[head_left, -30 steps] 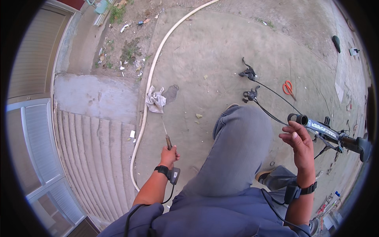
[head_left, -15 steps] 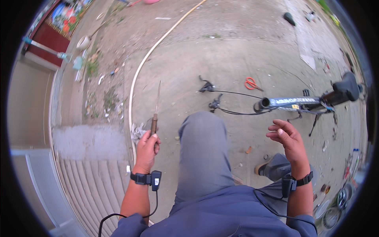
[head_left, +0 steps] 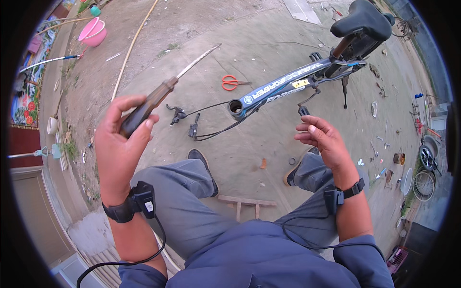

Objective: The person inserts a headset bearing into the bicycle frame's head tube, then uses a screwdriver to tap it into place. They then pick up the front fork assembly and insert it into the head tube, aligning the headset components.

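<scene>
In my left hand [head_left: 122, 139] is a screwdriver [head_left: 152, 102] with a brown handle and a long metal blade pointing up and to the right. The fingers and thumb wrap round its handle. My right hand [head_left: 324, 141] is raised in front of my right knee with its fingers loosely bent and apart, holding nothing that I can see. Ahead stands a dark blue bicycle frame [head_left: 283, 89] with its open head tube [head_left: 235, 107] toward me and a black saddle [head_left: 362, 23] at the far end. Brake levers [head_left: 176, 115] on black cables lie on the ground to its left.
Orange-handled scissors [head_left: 230, 82] lie beyond the brake levers. Behind my legs is a low wooden stool [head_left: 247, 200]. A pale hose [head_left: 132, 45] and pink basins [head_left: 93, 33] are at the left. Loose wheels [head_left: 424, 186] and scattered small parts lie at the right.
The view has turned to the right and my legs are now apart. My left hand has lifted the screwdriver closer, its blade now slanting right. The right hand stays raised.
</scene>
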Motion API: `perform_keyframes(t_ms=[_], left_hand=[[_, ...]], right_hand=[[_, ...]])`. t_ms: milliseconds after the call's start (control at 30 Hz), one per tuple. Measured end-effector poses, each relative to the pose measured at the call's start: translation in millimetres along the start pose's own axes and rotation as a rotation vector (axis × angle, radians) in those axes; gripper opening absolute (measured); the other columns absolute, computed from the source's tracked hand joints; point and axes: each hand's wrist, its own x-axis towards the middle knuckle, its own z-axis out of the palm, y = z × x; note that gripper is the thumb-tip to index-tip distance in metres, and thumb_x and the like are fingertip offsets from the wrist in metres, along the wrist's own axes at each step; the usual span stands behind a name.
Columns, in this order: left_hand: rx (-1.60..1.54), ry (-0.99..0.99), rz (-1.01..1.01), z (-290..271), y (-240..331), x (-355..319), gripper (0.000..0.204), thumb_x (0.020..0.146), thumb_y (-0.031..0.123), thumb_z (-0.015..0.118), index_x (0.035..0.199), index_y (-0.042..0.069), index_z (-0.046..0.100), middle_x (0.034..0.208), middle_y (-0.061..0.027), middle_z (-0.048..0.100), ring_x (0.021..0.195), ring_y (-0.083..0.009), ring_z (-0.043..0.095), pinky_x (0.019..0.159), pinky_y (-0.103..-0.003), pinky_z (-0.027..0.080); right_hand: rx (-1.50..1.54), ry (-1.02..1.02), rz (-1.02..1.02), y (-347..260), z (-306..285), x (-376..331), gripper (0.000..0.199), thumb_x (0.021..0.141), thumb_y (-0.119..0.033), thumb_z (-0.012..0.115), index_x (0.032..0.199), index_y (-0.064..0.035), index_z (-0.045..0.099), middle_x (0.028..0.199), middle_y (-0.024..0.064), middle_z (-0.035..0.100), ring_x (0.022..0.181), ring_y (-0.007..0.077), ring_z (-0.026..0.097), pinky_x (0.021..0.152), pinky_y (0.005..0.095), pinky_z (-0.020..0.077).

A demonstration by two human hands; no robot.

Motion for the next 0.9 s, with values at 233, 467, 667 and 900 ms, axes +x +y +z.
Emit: perform_keyframes(t_ms=[233, 467, 667, 900], left_hand=[[-0.166, -0.062, -0.007, 47.2, -5.5, 43.7, 0.028, 0.087, -0.004, 0.069, 0.114, 0.000, 0.061, 0.125, -0.0149, 0.066, 0.098, -0.0182, 0.072, 0.069, -0.024, 0.056], [-0.269, -0.095, -0.059, 48.6, -41.4, 59.3, 0.029, 0.084, -0.005, 0.071, 0.110, -0.001, 0.059, 0.122, -0.0185, 0.066, 0.094, -0.0208, 0.073, 0.069, -0.025, 0.057], [-0.276, -0.126, -0.025, 44.6, -56.1, 62.7, 0.036, 0.078, -0.011, 0.073, 0.107, 0.001, 0.056, 0.113, -0.0175, 0.066, 0.091, -0.0219, 0.070, 0.076, -0.029, 0.057], [-0.105, -0.136, 0.188, 65.5, -71.8, 61.6, 0.041, 0.073, -0.009, 0.080, 0.106, 0.003, 0.057, 0.106, -0.0160, 0.067, 0.095, -0.0208, 0.065, 0.084, -0.032, 0.054]], right_hand=[[0.058, 0.022, 0.091, 20.5, -20.0, 19.1, 0.048, 0.098, -0.024, 0.064, 0.137, 0.0034, 0.055, 0.121, 0.0169, 0.067, 0.107, 0.0262, 0.068, 0.096, 0.0389, 0.0525], [0.023, 0.006, 0.126, 23.7, -15.1, 39.8, 0.048, 0.100, -0.026, 0.062, 0.139, 0.0008, 0.053, 0.119, 0.0123, 0.068, 0.105, 0.0242, 0.070, 0.093, 0.0363, 0.0534], [0.041, 0.008, 0.176, 22.4, -5.8, 55.1, 0.052, 0.098, -0.029, 0.067, 0.138, 0.0014, 0.054, 0.118, 0.0117, 0.067, 0.104, 0.0243, 0.068, 0.093, 0.0366, 0.0525], [0.032, -0.027, 0.201, 25.2, -2.6, 62.0, 0.051, 0.098, -0.028, 0.065, 0.139, 0.0007, 0.054, 0.121, 0.0135, 0.067, 0.105, 0.0245, 0.068, 0.094, 0.0362, 0.0516]])
